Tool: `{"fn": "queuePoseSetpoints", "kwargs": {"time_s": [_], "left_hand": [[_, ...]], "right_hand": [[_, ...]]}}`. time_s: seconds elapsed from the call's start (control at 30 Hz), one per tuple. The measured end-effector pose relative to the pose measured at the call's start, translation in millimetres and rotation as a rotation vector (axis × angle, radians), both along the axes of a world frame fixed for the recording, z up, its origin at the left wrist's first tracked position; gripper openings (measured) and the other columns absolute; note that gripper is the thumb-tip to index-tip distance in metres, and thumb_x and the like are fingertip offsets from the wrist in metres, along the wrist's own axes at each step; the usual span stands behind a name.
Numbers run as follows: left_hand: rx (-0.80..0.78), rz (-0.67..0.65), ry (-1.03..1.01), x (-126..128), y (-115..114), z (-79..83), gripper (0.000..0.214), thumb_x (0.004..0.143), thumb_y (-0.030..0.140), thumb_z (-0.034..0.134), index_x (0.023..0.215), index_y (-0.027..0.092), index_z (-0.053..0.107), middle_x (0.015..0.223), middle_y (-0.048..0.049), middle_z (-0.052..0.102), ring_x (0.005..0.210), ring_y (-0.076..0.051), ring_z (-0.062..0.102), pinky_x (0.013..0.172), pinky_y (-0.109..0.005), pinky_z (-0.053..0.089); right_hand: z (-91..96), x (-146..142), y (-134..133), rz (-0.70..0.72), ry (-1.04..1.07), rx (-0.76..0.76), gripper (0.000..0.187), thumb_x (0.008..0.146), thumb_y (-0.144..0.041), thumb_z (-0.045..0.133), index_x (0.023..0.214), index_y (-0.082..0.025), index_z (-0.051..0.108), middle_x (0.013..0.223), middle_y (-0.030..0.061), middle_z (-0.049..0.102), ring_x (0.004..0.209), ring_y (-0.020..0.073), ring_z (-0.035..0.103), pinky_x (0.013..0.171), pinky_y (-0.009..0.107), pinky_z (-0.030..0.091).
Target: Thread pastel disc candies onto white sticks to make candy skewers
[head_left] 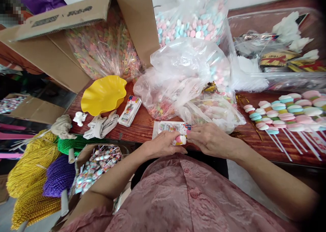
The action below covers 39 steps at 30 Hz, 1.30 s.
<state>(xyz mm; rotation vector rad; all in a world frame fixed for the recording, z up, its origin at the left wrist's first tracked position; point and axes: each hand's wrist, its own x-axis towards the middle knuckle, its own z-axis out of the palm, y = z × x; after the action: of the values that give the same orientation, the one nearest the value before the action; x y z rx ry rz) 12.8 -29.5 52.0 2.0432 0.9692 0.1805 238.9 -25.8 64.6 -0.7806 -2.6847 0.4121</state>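
My left hand (pixel 163 144) and my right hand (pixel 209 139) meet at the near edge of the wooden table (pixel 142 125). Between their fingertips they pinch a small stack of pink and white marshmallow candies (pixel 179 140). The fingers of both hands are closed on it. Just behind lies a clear printed wrapper (pixel 171 127), and my right fingertips touch its right end. A second printed wrapper pack (pixel 130 110) lies further left.
Rows of finished marshmallow skewers (pixel 282 114) lie at the right. Plastic bags of candy (pixel 185 75) fill the middle, with an open cardboard box (pixel 76 31) behind. A yellow bowl (pixel 104 94), white ties (pixel 101 126), and coils of metallic ties (pixel 33 171) sit at the left.
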Motion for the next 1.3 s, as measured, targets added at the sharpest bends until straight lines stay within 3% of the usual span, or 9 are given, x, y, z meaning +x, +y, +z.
{"fn": "queuePoseSetpoints", "kwargs": {"time_s": [0.2,0.4,0.53,0.63,0.77,0.83,1.0,1.2,1.3], "left_hand": [[-0.009,0.027,-0.007,7.8,-0.6,-1.4,0.033,0.079,0.045,0.074,0.09,0.017,0.06,0.082,-0.0009,0.066,0.075,-0.017,0.059,0.066,-0.026,0.039],[-0.015,0.11,-0.119,4.9,3.2,10.7,0.044,0.074,0.054,0.075,0.095,0.017,0.062,0.079,0.0017,0.059,0.073,-0.013,0.05,0.065,-0.024,0.036],[-0.354,0.187,-0.349,4.7,5.2,17.2,0.054,0.074,0.061,0.072,0.102,0.016,0.066,0.071,0.0033,0.055,0.061,-0.008,0.045,0.055,-0.021,0.034],[-0.615,0.346,-0.538,5.4,6.8,16.8,0.054,0.079,0.062,0.065,0.104,0.015,0.069,0.066,0.0022,0.058,0.051,-0.005,0.043,0.048,-0.019,0.031],[-0.755,0.502,-0.711,8.7,7.5,15.0,0.044,0.067,0.049,0.082,0.087,0.012,0.07,0.07,-0.0015,0.066,0.057,-0.006,0.056,0.055,-0.019,0.042],[-0.734,0.541,-0.734,12.4,6.5,15.3,0.042,0.064,0.046,0.084,0.08,0.012,0.067,0.07,-0.0016,0.067,0.057,-0.007,0.057,0.057,-0.019,0.045],[-0.509,0.587,-0.77,26.5,3.5,16.1,0.041,0.074,0.052,0.075,0.076,0.015,0.06,0.057,0.0048,0.056,0.046,-0.004,0.044,0.045,-0.016,0.033],[-0.327,0.645,-0.885,35.9,5.3,13.2,0.043,0.072,0.054,0.077,0.073,0.015,0.059,0.065,0.0033,0.057,0.055,-0.005,0.048,0.052,-0.017,0.04],[-0.368,0.758,-0.995,33.7,8.8,17.8,0.043,0.072,0.053,0.078,0.072,0.017,0.055,0.058,0.0052,0.056,0.045,-0.005,0.043,0.045,-0.017,0.036]], "right_hand": [[-3.3,-15.6,-2.9,0.036,-0.023,0.049,0.029,0.097,-0.026,0.045,0.074,-0.016,0.06,0.067,0.0041,0.06,0.06,0.0123,0.044,0.058,0.029,0.024],[14.7,5.1,4.0,-0.066,0.264,-0.056,0.019,0.097,-0.017,0.046,0.093,-0.017,0.064,0.079,0.0036,0.065,0.071,0.0121,0.057,0.062,0.025,0.037],[19.6,14.5,5.5,-0.106,0.331,-0.007,0.02,0.096,-0.015,0.047,0.088,-0.019,0.065,0.076,0.003,0.067,0.066,0.0119,0.058,0.059,0.024,0.039],[22.7,15.8,5.9,-0.138,0.32,-0.039,0.019,0.096,-0.019,0.048,0.089,-0.02,0.066,0.079,0.0035,0.07,0.07,0.0133,0.061,0.061,0.025,0.042],[27.1,14.6,8.2,-0.228,0.365,-0.08,0.016,0.094,-0.024,0.053,0.088,-0.022,0.067,0.074,0.0011,0.068,0.067,0.0127,0.06,0.062,0.025,0.043],[25.8,11.0,8.9,-0.282,0.439,-0.105,0.012,0.092,-0.026,0.058,0.086,-0.021,0.067,0.07,-0.0003,0.065,0.062,0.0117,0.058,0.059,0.025,0.043],[11.8,-11.3,5.2,-0.471,0.704,-0.205,0.014,0.092,-0.029,0.057,0.094,-0.022,0.068,0.075,0.0004,0.068,0.064,0.0132,0.061,0.06,0.027,0.05],[1.4,-36.0,-1.8,-0.375,0.647,0.156,0.033,0.092,-0.016,0.049,0.12,-0.023,0.066,0.101,0.0075,0.074,0.09,0.0189,0.068,0.08,0.034,0.055],[-4.7,-35.4,-4.3,-0.406,0.689,0.07,0.044,0.094,-0.021,0.052,0.137,-0.026,0.054,0.121,0.0094,0.067,0.105,0.0211,0.064,0.087,0.037,0.053]]}}
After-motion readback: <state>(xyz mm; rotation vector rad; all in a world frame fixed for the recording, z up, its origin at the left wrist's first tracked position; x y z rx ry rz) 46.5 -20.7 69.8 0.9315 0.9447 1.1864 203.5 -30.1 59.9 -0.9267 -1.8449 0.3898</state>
